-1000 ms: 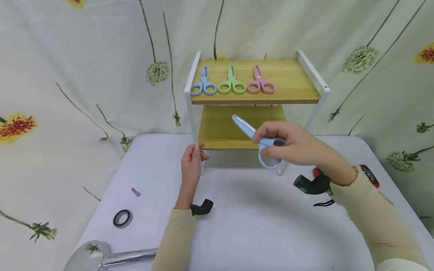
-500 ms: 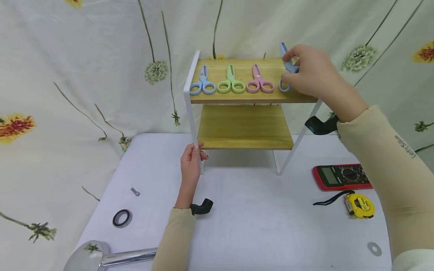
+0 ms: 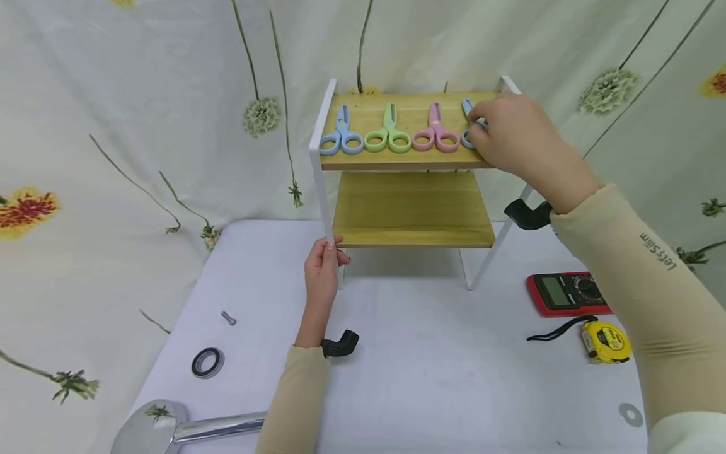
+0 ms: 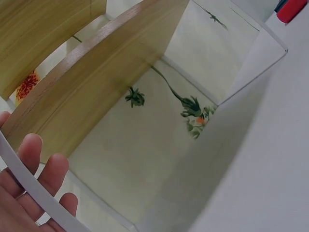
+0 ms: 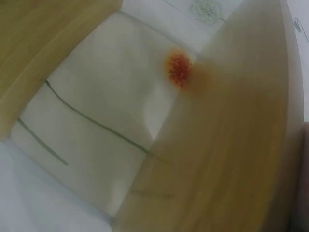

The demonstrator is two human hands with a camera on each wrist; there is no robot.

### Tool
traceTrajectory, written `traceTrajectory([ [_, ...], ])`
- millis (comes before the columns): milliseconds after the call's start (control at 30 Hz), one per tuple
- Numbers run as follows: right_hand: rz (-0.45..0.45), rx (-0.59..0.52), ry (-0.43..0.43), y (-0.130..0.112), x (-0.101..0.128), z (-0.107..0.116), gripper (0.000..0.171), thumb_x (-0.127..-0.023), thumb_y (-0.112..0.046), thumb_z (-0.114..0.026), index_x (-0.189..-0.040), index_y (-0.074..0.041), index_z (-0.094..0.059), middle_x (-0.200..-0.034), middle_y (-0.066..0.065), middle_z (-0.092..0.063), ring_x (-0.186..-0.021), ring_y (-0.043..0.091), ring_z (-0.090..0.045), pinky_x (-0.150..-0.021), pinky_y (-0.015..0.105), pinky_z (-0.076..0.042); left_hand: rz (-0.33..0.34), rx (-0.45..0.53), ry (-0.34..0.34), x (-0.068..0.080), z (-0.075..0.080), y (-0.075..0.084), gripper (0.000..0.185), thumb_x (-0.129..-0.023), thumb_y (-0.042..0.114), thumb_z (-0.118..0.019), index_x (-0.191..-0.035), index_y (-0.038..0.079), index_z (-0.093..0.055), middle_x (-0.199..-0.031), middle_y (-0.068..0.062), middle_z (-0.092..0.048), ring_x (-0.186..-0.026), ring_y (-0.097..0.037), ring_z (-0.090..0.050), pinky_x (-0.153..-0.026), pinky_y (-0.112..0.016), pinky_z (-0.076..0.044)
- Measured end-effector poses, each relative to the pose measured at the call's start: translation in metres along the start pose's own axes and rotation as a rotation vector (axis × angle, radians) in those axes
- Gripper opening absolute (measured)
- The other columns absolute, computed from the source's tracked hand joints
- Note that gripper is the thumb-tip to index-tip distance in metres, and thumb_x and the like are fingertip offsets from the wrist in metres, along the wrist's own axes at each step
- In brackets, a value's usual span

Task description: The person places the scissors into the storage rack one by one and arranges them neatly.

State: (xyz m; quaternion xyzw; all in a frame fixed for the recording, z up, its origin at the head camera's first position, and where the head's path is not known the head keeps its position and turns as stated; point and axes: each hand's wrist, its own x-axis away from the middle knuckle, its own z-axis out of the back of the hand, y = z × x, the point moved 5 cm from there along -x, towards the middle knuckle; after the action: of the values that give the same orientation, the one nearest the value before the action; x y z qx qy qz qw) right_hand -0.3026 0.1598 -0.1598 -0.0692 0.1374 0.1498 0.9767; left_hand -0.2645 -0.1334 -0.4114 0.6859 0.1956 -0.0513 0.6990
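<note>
Chrome at the near edge first: I see a shiny handle [image 3: 187, 429] lying on the white table [image 3: 431, 378], nearer me than my left hand and off to its left. Beyond it, still left of that hand, lie a black ring [image 3: 207, 363] and a small bolt [image 3: 229, 318], apart from each other. My left hand [image 3: 321, 274] has its fingers curled around the white front leg of the shelf rack [image 3: 318, 183], down by the lower board; the left wrist view shows the fingers [image 4: 53, 174] wrapped over that white bar. Below my right forearm I see a washer [image 3: 631, 414], a yellow tape measure [image 3: 607, 342] and a red meter [image 3: 567, 294], each well below my right hand. My right hand [image 3: 510, 135] rests on the top board, pinching blue scissors [image 3: 468, 116], which lie mostly hidden under its fingers. Just left of that hand sit pink scissors [image 3: 435, 133], then green scissors [image 3: 388, 135], then another blue pair [image 3: 341, 136], side by side with handles toward me. The right wrist view shows only blurred wood.
</note>
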Motion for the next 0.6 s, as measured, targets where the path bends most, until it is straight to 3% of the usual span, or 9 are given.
traceTrajectory([
  [267, 0.01, -0.016, 0.03, -0.002, 0.0, 0.001, 0.041, -0.101, -0.018, -0.042, -0.123, 0.004, -0.069, -0.089, 0.021, -0.071, -0.069, 0.028, -0.05, -0.065, 0.038, -0.037, 0.003, 0.005, 0.008, 0.001, 0.002, -0.001, 0.03, -0.11, 0.014, -0.042, -0.116, -0.007, -0.062, -0.072, 0.007, -0.06, -0.073, -0.01, -0.065, -0.078, -0.021, -0.052],
  [400, 0.013, -0.033, 0.075, -0.003, 0.003, 0.001, 0.042, -0.102, -0.016, -0.04, -0.126, 0.006, -0.066, -0.106, 0.026, -0.071, -0.083, 0.037, -0.057, -0.073, 0.046, -0.044, -0.005, 0.01, 0.003, 0.001, 0.002, -0.001, 0.029, -0.11, 0.013, -0.042, -0.117, -0.007, -0.062, -0.072, 0.009, -0.06, -0.072, -0.008, -0.064, -0.078, -0.02, -0.052],
  [500, 0.032, -0.088, 0.175, -0.003, 0.011, 0.003, 0.041, -0.104, -0.016, -0.04, -0.13, 0.005, -0.064, -0.12, 0.03, -0.065, -0.103, 0.043, -0.056, -0.087, 0.055, -0.046, -0.01, 0.01, -0.002, 0.0, 0.002, -0.001, 0.029, -0.11, 0.013, -0.042, -0.117, -0.007, -0.062, -0.072, 0.008, -0.06, -0.073, -0.008, -0.064, -0.078, -0.02, -0.052],
  [600, 0.12, -0.171, 0.353, -0.007, 0.028, 0.006, 0.034, -0.104, -0.014, -0.047, -0.126, 0.005, -0.066, -0.115, 0.029, -0.064, -0.103, 0.044, -0.054, -0.09, 0.055, -0.043, -0.009, 0.009, -0.003, 0.0, 0.001, -0.001, 0.029, -0.11, 0.013, -0.042, -0.116, -0.007, -0.062, -0.072, 0.006, -0.06, -0.073, -0.012, -0.065, -0.077, -0.02, -0.052],
])
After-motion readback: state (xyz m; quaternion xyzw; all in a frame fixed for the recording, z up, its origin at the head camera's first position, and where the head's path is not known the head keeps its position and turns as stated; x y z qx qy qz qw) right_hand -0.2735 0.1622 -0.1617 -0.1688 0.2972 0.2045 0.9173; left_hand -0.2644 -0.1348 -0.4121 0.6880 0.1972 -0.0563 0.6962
